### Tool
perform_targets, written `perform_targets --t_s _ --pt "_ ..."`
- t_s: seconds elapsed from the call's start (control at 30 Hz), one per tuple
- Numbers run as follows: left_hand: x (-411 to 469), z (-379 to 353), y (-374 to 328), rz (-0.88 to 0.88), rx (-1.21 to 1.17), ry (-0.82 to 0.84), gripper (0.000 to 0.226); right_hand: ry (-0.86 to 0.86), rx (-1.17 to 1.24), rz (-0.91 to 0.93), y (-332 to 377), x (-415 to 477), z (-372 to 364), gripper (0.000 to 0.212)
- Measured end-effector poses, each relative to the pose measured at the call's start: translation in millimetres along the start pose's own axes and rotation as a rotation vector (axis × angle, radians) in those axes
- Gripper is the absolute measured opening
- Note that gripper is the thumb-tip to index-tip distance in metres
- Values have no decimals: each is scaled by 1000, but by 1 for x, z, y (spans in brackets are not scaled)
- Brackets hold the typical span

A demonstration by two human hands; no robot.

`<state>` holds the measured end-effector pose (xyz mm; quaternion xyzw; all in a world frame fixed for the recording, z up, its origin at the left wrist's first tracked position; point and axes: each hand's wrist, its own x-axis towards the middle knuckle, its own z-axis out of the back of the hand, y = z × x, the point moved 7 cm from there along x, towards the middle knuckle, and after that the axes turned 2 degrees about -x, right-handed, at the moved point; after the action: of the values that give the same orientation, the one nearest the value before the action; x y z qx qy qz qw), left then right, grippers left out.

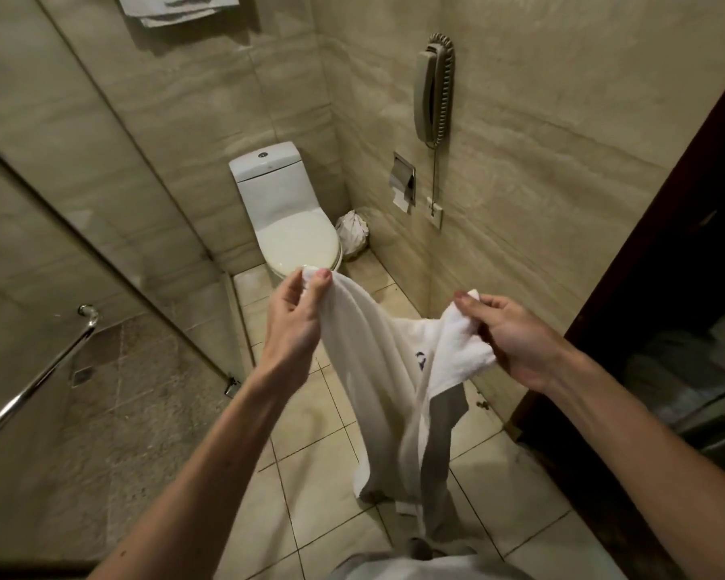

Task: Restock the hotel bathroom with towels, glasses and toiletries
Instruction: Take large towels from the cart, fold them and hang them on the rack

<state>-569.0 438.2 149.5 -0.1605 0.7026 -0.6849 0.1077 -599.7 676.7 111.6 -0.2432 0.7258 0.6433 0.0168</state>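
Held in the air above the tiled floor (pixel 310 475), the white towel (pixel 377 370) hangs soft, light and limp, its top corners pinched by the left hand (pixel 296 316) and right hand (pixel 507 337), the sensible holds.

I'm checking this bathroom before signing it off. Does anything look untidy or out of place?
Two things. The toilet paper hangs from its wall holder in a loose, ragged tail. The rack towel at the top edge looks rumpled and uneven. The bin liner beside the toilet is bunched, which may be normal.
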Motion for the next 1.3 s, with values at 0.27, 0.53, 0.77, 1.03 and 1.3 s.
perform_targets --t_s 0.27,0.53,0.77,1.03,1.3 --pt "9 -30 -46 -181 94 224 18 40 146 70 31 -22 -30 24" --pt "-23 -67 -24 -51 -13 319 26 -136 196 151 25 -18 -45 33" --pt "-32 -64 -11 -52 -3 304 27 -220 296 135 20 -19 -41 27" --pt "-51 -65 5 -71 -47 418 41 -297 399 54 1 -16 -33 26" --pt "-40 -52 9 -153 28 161 6 -117 478 20 -6 -12 -49 28"
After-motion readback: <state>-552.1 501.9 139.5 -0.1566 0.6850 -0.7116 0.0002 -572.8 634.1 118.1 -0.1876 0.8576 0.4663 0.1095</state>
